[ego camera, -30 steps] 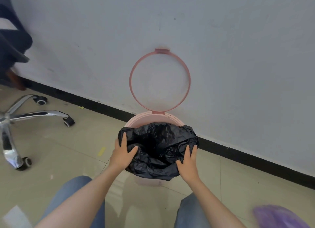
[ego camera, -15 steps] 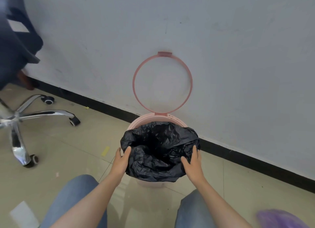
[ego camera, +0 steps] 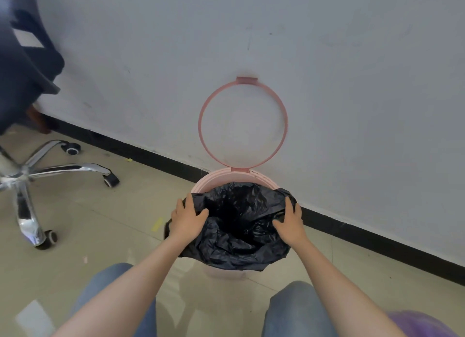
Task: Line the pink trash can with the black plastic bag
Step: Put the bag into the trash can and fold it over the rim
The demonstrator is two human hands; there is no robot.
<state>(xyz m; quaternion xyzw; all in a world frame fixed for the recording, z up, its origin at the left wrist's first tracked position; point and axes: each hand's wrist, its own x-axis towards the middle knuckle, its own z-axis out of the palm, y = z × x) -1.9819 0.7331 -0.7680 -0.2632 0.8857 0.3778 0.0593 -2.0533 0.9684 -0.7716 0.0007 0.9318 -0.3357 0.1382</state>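
Note:
A pink trash can (ego camera: 214,179) stands on the floor against the wall, its pink ring lid (ego camera: 242,123) flipped up against the wall. A black plastic bag (ego camera: 236,226) sits in the can's mouth, its edge folded over the near rim and both sides; the far rim still shows pink. My left hand (ego camera: 187,217) presses the bag's left edge with fingers spread. My right hand (ego camera: 289,219) lies on the bag's right edge, thumb inside the opening.
A chrome office chair base (ego camera: 32,175) with castors stands at the left, with a dark garment (ego camera: 22,67) hanging above it. My knees in jeans (ego camera: 297,309) frame the can. A purple object (ego camera: 422,325) lies at the bottom right. A black baseboard (ego camera: 377,241) runs along the wall.
Both hands have moved up from the near rim to the sides of the can, spreading the bag wider over the rim. The camera has shifted a little.

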